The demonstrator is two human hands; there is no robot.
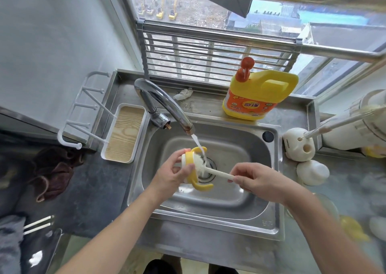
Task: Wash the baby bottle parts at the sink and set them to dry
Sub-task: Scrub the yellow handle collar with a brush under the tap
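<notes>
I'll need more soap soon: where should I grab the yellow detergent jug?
Its top handle, reached from above on the right: the jug stands upright, the handle runs along its right shoulder, and the orange pump sits left, clear of that grip.

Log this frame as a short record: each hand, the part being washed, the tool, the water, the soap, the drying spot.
left hand: holds the yellow bottle collar over the sink
right hand: grips the brush by its handle, bristles against the bottle collar
tap: running, stream falls on the bristles
soap jug: upright on the ledge behind the sink
drying rack: white, left of the sink
stage: scrubbing under water
</notes>
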